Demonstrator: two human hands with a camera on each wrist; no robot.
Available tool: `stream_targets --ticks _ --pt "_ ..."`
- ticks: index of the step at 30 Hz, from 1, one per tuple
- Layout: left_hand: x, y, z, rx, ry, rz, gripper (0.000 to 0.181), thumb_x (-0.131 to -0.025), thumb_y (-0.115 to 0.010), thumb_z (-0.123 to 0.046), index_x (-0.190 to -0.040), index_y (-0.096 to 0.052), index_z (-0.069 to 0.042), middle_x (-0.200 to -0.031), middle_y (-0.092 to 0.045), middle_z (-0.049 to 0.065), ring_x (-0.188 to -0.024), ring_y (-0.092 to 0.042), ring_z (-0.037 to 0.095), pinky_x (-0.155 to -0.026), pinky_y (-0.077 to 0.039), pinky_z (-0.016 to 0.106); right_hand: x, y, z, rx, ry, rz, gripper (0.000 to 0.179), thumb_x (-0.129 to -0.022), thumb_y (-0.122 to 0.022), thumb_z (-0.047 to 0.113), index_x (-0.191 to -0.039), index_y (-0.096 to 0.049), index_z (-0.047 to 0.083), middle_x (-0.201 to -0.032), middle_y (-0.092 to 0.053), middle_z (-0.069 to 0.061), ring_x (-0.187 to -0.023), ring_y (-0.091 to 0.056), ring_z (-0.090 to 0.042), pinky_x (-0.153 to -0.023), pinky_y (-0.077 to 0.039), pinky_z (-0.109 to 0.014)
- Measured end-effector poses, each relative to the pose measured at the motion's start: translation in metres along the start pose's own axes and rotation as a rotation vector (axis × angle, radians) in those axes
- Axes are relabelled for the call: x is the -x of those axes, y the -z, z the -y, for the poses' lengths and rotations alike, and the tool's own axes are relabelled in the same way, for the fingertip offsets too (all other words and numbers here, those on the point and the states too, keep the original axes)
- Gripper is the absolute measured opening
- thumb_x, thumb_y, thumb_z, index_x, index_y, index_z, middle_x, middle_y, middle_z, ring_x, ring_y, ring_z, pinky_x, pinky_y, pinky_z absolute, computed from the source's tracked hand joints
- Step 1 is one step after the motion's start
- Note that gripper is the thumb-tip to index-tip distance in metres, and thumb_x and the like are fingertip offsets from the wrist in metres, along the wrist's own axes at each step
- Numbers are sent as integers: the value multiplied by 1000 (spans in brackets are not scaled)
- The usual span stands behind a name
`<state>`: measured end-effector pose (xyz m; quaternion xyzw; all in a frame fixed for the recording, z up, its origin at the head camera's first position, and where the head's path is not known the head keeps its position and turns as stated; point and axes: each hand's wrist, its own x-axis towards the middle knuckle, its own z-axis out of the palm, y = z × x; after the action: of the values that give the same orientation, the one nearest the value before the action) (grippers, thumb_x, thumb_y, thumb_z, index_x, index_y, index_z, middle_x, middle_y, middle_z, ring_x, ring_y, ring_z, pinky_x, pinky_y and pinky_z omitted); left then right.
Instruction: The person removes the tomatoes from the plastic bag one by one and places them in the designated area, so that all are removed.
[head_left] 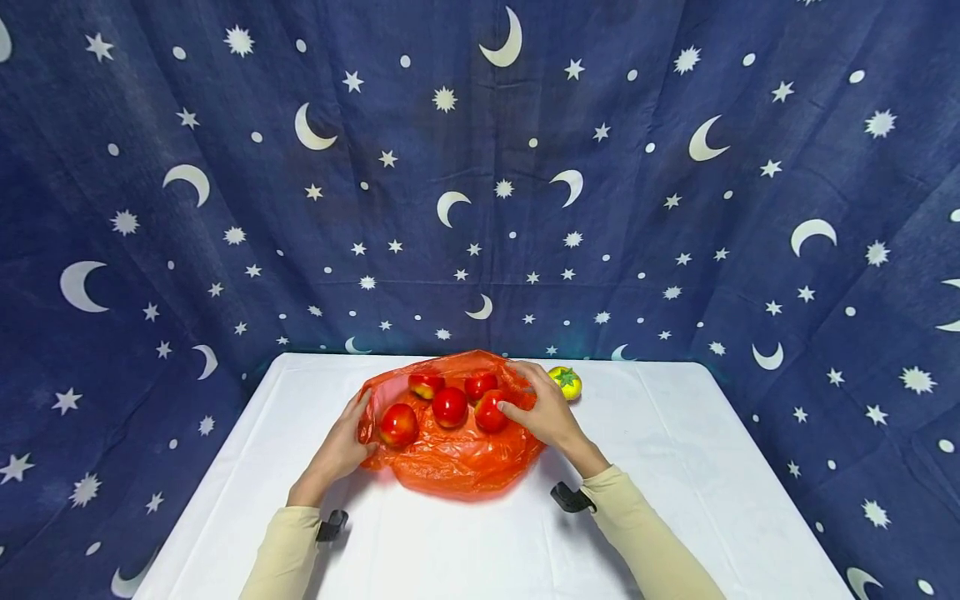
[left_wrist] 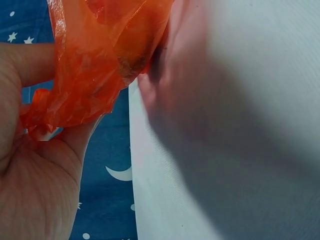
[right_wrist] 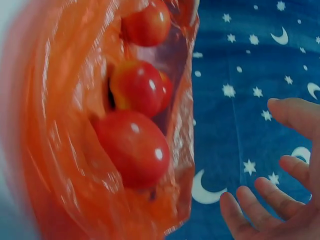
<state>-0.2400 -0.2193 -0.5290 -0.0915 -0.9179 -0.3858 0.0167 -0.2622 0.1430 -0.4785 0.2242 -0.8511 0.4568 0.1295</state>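
An orange-red plastic bag (head_left: 457, 467) lies with its mouth spread, and several red apples (head_left: 450, 407) with yellow patches sit inside it. My left hand (head_left: 343, 442) grips the bag's left edge. In the left wrist view the thin plastic (left_wrist: 82, 95) passes between the thumb and fingers of that hand (left_wrist: 35, 185). At the bag's right side is my right hand (head_left: 547, 410), its thumb overlapping the rightmost apple (head_left: 491, 412) in the head view. The right wrist view shows this hand (right_wrist: 285, 190) with fingers spread and nothing in them, apart from the bag (right_wrist: 65, 150).
A yellow fruit (head_left: 566, 383) with a green leafy top rests just beyond my right hand. White cloth covers the table (head_left: 675, 467). Behind and beside it hangs a dark blue curtain (head_left: 480, 233) with moons and stars. Black straps or mounts (head_left: 572, 498) are at my wrists.
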Motion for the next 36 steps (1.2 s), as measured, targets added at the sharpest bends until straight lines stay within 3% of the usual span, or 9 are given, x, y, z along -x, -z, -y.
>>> stream_targets --ticks 14,21,31,36 --pt "0 -1 -1 -8 6 -6 99 -73 -71 8 -156 -19 -3 -161 -19 21 -144 -27 49 -116 -26 59 6 -52 16 -58 -47 140 60 -81 -78 22 -136 -54 16 -138 -53 -5 -119 -60 -33 -94 -56 -44" --pt "1 -2 1 -2 11 -3 98 -74 -70 8 -156 -19 -3 -161 -19 21 -144 -27 48 -117 -26 57 5 -76 25 -147 -92 202 64 -82 -78 23 -139 -52 11 -139 -54 -11 -121 -59 -33 -96 -55 -47" --pt "0 -1 1 5 12 -2 99 -74 -71 8 -157 -18 -3 -161 -18 21 -145 -27 48 -117 -25 58 -1 -104 32 -196 -116 224 63 -83 -77 21 -139 -51 13 -140 -55 -12 -121 -61 -32 -99 -54 -41" --pt "0 -2 2 9 6 -13 99 -73 -71 8 -157 -19 -4 -161 -19 21 -144 -27 48 -116 -26 58 -4 -119 38 -180 -175 230 64 -82 -78 23 -140 -52 16 -141 -55 -7 -122 -60 -33 -100 -53 -43"
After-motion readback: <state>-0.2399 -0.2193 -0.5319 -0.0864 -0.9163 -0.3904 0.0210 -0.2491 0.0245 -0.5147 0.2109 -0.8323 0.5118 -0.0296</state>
